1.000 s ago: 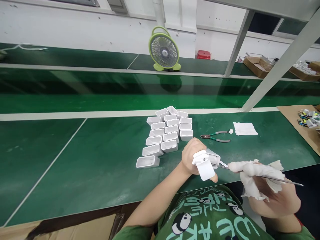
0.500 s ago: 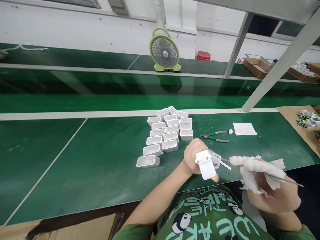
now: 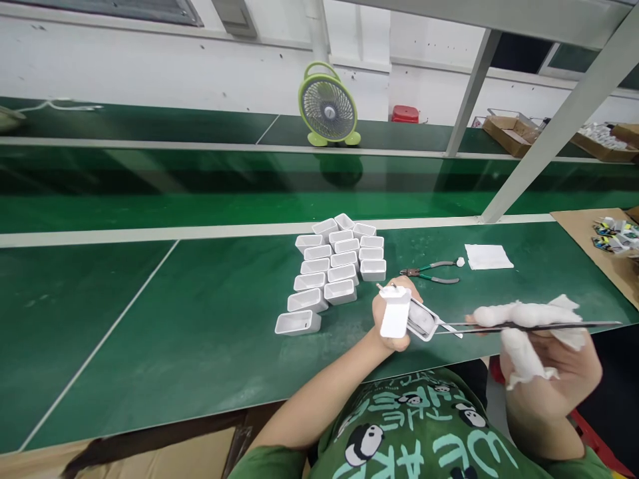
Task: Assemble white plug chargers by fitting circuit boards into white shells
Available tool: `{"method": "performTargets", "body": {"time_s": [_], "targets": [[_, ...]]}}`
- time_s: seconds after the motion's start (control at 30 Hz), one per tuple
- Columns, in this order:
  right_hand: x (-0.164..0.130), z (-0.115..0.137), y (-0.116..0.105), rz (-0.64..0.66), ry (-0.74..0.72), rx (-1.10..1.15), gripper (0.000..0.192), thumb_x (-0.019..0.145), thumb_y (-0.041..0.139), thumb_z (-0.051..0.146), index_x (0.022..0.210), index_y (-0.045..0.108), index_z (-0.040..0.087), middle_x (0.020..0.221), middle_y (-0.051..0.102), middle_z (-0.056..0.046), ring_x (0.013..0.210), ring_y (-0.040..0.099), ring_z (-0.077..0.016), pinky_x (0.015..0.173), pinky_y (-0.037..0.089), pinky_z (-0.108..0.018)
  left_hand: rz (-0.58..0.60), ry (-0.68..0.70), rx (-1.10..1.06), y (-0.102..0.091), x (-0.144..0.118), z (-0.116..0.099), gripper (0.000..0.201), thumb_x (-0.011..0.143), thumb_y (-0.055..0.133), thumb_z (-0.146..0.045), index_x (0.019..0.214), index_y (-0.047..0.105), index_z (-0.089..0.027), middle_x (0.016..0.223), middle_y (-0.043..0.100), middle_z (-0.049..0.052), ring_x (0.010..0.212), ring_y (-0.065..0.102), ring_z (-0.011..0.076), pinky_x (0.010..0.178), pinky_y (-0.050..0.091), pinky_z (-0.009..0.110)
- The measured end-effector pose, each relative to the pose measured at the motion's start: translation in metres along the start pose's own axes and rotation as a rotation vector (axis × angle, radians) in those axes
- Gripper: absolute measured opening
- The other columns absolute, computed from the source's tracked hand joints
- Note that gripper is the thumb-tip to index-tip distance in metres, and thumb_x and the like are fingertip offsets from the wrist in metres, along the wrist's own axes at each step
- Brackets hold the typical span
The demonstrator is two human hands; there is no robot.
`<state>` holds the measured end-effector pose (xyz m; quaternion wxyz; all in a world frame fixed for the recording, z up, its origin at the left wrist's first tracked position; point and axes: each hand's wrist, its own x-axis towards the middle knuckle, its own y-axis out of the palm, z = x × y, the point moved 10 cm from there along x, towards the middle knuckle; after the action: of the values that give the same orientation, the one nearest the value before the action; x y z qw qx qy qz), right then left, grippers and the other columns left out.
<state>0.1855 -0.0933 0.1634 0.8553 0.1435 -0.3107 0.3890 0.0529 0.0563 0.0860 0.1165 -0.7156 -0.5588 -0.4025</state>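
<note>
My left hand (image 3: 379,315) is closed around a small white plastic housing (image 3: 422,322). Its open side faces right, and a white flap (image 3: 395,318) with small metal pins at the top sits on its left. In my right hand (image 3: 554,369) is a pair of long metal tweezers (image 3: 596,324), held level. Their two thin tips reach the mouth of the housing; whether they grip anything inside I cannot make out. White wrapping (image 3: 529,313) covers several fingers of the right hand. A narrow white strip (image 3: 453,330) sticks out beside the tips.
Rows of white open boxes (image 3: 298,322) stand left of my hands. Beyond them lie cutting pliers (image 3: 424,271) and a folded white paper (image 3: 489,257). Circuit boards (image 3: 616,234) rest on cardboard at far right. A green fan (image 3: 328,106) and a slanted metal post (image 3: 544,126) stand behind.
My left hand has turned the housing so that its open side shows more. The tweezers have swung from slanting to nearly level, their tips now at the opening.
</note>
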Motion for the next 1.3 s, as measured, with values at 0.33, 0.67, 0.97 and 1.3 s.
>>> {"method": "performTargets", "body": {"time_s": [0.33, 0.67, 0.97, 1.3], "targets": [[-0.029, -0.063, 0.035, 0.564, -0.367, -0.183, 0.038, 0.089, 0.053, 0.002, 0.118, 0.066, 0.023, 0.111, 0.068, -0.012, 0.11, 0.068, -0.0273, 0.085, 0.062, -0.045, 0.03, -0.137, -0.243, 0.008, 0.009, -0.005, 0.081, 0.077, 0.025, -0.095, 0.072, 0.051, -0.019, 0.055, 0.05, 0.001, 0.046, 0.046, 0.0144, 0.044, 0.034, 0.029], [-0.022, -0.065, 0.042, 0.639, -0.33, -0.146, 0.03, 0.091, 0.053, 0.004, 0.11, 0.066, 0.024, 0.103, 0.074, -0.009, 0.094, 0.073, -0.0214, 0.08, 0.062, -0.037, 0.098, -0.14, -0.298, 0.008, 0.013, -0.006, 0.082, 0.072, 0.029, -0.098, 0.072, 0.051, -0.019, 0.054, 0.053, 0.002, 0.047, 0.049, 0.0148, 0.046, 0.037, 0.029], [0.009, -0.047, 0.022, 0.263, 0.256, 0.317, 0.018, 0.09, 0.068, 0.016, 0.105, 0.07, 0.026, 0.091, 0.075, -0.006, 0.084, 0.075, -0.024, 0.07, 0.064, -0.037, 0.261, -0.309, -0.407, 0.029, 0.008, -0.007, 0.086, 0.064, 0.032, -0.102, 0.064, 0.048, -0.018, 0.051, 0.052, 0.003, 0.044, 0.044, 0.0133, 0.046, 0.034, 0.029], [0.01, -0.047, 0.042, 0.3, 0.26, 0.286, 0.025, 0.081, 0.078, 0.013, 0.103, 0.075, 0.025, 0.094, 0.076, -0.006, 0.077, 0.076, -0.0227, 0.068, 0.066, -0.031, 0.236, -0.254, -0.397, 0.029, 0.007, -0.007, 0.085, 0.065, 0.028, -0.102, 0.059, 0.044, -0.019, 0.048, 0.045, 0.001, 0.041, 0.04, 0.0121, 0.041, 0.033, 0.029]]}}
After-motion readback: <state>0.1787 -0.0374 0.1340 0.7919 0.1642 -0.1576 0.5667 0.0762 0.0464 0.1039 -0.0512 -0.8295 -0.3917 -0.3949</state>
